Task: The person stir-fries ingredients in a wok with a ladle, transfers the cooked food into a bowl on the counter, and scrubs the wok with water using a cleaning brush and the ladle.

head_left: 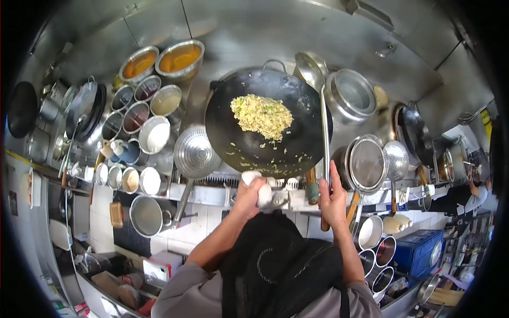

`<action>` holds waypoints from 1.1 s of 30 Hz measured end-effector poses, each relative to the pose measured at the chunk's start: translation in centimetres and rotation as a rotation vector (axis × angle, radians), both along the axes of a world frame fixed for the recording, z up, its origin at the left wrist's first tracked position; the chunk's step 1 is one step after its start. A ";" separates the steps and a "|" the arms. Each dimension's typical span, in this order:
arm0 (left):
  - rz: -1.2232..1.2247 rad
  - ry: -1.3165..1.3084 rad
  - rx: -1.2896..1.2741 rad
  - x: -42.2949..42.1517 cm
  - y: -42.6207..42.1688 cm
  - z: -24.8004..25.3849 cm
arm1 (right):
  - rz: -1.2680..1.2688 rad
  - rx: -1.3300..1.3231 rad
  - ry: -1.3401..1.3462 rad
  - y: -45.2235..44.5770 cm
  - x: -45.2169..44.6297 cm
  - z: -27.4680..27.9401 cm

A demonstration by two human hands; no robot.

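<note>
A large black wok (222,127) sits on the range in front of me, with a mound of fried rice (262,115) in it and loose grains along its near side. My left hand (248,199) is closed on a folded white cloth (263,195) at the wok's near rim; any wok handle under it is hidden. My right hand (333,201) holds a long-handled ladle (325,122) near its wooden end, fingers pointing up along the shaft. The ladle's bowl rests near the wok's far right rim. Just left of the right hand is a wooden handle with green wrapping (311,188).
A perforated skimmer (196,152) lies left of the wok. Farther left stand several sauce containers (136,117) and two bowls of orange liquid (180,57). On the right are a metal pot (352,95) and a mesh strainer (368,164). Another person (472,196) stands far right.
</note>
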State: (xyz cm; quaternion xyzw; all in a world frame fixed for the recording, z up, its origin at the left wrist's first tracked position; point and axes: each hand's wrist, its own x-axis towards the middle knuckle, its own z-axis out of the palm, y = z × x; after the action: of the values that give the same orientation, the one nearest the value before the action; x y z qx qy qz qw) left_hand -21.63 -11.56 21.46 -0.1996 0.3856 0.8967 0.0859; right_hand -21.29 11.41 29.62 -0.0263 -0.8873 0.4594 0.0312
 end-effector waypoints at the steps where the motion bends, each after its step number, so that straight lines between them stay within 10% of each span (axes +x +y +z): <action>1: 0.000 0.037 -0.073 -0.2 -0.2 -0.6 | -0.016 0.015 0.017 -0.4 -0.5 0.0; 3: 0.055 0.134 -0.374 -0.7 -0.4 -2.7 | -0.014 0.145 -0.036 -1.1 -1.9 0.5; 8: 0.051 0.272 -0.726 -1.6 -3.9 -4.3 | 0.051 -0.625 -0.428 -5.7 -0.7 4.7; 13: -0.063 -0.003 -0.278 2.0 -5.4 -5.9 | -0.004 -1.489 -0.911 -6.2 -2.0 3.8; 24: -0.117 -0.347 0.248 -1.7 -3.9 -2.3 | -0.032 -1.135 -0.716 -7.6 0.8 5.5; 33: -0.149 -0.118 -0.151 2.0 -9.4 -3.3 | -0.112 -1.072 -0.774 -4.0 3.9 8.6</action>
State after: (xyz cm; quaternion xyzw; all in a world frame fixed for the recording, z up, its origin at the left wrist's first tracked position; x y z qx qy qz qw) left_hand -19.64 -20.95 18.12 -0.2287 0.4601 0.8429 0.1597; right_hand -17.44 7.38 38.25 -0.2473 -0.4802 0.7923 -0.2836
